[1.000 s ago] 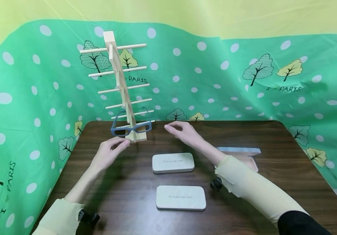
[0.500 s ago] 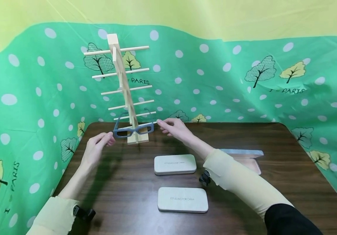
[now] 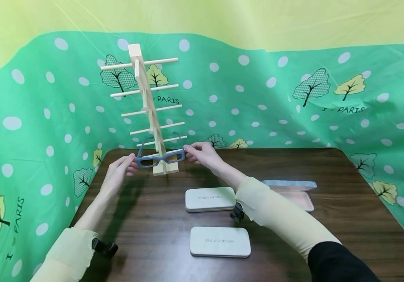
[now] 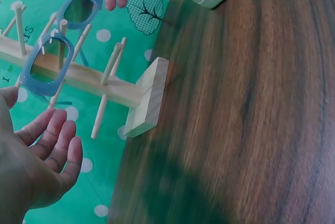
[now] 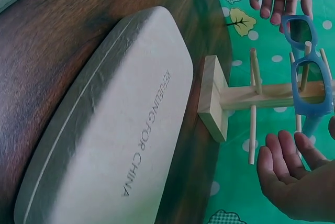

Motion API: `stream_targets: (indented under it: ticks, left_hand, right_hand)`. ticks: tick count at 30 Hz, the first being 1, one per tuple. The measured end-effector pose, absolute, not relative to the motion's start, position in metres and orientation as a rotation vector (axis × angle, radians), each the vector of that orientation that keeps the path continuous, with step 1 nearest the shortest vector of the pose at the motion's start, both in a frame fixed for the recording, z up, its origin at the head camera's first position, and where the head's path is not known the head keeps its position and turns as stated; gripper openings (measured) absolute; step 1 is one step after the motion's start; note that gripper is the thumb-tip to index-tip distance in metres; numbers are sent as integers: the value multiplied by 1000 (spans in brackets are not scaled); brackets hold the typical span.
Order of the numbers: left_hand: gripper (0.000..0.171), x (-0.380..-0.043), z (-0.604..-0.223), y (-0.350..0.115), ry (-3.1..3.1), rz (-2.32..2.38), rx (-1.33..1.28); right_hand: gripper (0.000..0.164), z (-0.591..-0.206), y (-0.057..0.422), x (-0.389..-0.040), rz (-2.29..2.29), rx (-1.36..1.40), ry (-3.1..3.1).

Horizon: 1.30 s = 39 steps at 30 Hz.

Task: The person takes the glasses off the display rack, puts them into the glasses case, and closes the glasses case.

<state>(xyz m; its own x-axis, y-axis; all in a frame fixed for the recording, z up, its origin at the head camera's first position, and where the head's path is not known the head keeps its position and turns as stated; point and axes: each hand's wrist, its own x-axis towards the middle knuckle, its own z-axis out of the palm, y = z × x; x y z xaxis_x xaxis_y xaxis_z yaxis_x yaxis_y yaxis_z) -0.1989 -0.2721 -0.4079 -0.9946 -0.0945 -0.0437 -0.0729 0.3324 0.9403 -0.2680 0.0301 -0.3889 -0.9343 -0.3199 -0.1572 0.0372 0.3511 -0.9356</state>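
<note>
Blue-framed glasses (image 3: 161, 158) sit across the lower pegs of a wooden display rack (image 3: 145, 96), lenses toward me and temples pointing back. My left hand (image 3: 115, 173) pinches their left end between thumb and fingers. At the opposite end, the thumb and fingers of my right hand (image 3: 206, 158) hold the other corner of the frame. In the left wrist view the glasses (image 4: 39, 85) overlap the post, with the left hand (image 4: 44, 166) under the near corner. The right wrist view shows the right hand (image 5: 293, 182) likewise, its thumb mostly cut off by the frame edge.
Two closed white glasses cases, a farther one (image 3: 210, 200) and a nearer one (image 3: 220, 242), lie on the dark wooden table (image 3: 152, 243). An open case (image 3: 302, 200) with a blue lid stands behind my right forearm. Green patterned cloth (image 3: 244, 98) hangs behind.
My left hand has moved from below the glasses up to their left end. The right hand has come in leftward to their right end. The glasses stay on the same pegs.
</note>
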Motion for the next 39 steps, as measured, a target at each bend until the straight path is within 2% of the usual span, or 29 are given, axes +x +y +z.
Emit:
stream_targets:
  ticks: [11, 27, 39]
  left_hand:
    - [33, -204, -407, -265, -2459, -2000, 172]
    - [46, -172, -396, -247, -2384, -1992, 175]
    - [45, -141, -392, -222, -2396, -1905, 118]
  right_hand:
    - [32, -391, 23, -269, -1730, -138, 2160]
    - [30, -383, 35, -255, -1822, -192, 2052]
    - [28, -377, 66, -227, -1815, -248, 2056]
